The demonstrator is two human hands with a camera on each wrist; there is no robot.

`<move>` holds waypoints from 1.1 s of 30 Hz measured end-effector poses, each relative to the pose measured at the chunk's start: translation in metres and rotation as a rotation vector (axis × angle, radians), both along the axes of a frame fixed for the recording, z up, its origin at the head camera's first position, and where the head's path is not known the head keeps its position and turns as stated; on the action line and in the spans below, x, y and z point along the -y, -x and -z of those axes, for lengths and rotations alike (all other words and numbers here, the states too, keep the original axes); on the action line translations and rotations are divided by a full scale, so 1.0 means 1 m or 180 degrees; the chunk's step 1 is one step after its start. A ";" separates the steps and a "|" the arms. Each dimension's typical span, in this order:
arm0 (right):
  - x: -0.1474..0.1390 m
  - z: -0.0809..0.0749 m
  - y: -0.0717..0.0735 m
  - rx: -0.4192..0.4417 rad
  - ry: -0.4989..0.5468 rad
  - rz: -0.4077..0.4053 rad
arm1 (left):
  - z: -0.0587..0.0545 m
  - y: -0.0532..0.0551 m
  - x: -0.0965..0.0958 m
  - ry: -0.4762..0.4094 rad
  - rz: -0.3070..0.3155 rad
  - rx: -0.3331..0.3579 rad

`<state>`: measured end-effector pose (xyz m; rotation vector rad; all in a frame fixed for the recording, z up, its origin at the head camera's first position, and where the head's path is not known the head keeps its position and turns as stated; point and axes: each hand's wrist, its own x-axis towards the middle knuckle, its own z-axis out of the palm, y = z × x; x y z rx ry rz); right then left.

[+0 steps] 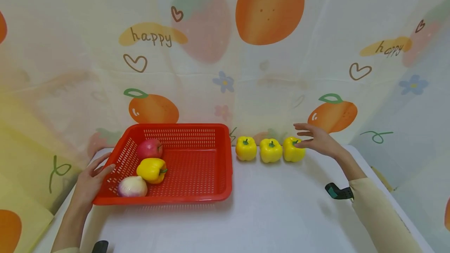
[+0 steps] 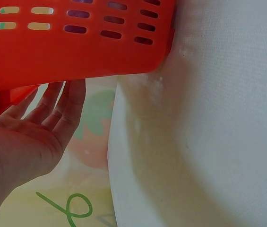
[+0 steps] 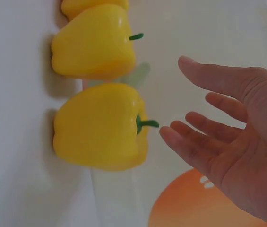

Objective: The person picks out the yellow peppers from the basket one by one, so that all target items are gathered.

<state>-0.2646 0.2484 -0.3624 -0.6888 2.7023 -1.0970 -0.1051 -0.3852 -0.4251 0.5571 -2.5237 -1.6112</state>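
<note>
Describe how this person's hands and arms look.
The left hand and right hand are gloveless. The right sleeve is beige, a black, teal-patched device at its wrist end. Only a beige edge of the left sleeve shows, a dark piece nearby.

Three peppers (image 1: pixel 271 150) (yellow) beside basket (image 1: pixel 191 171)

The word "happy" (image 1: pixel 151 37) can be read twice on the hanging cloth (image 1: pixel 267 61), above the back edge's left part and the back right corner of the table (image 1: pixel 274 210).

Fruit-printed backdrop (image 1: pixel 246 61), perhaps cloth, behind white table (image 1: pixel 274 210).
</note>
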 end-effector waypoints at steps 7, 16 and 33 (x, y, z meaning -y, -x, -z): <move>0.019 -0.003 0.000 -0.0003 0.0049 -0.0072 | 0.000 0.000 -0.001 0.0020 0.0009 0.0003; 0.041 -0.004 0.002 0.0027 0.0220 -0.0250 | -0.001 0.000 -0.002 0.0047 0.0001 0.0030; 0.085 -0.002 0.001 0.0174 0.0432 -0.0437 | -0.002 0.000 -0.001 0.0013 -0.0018 0.0023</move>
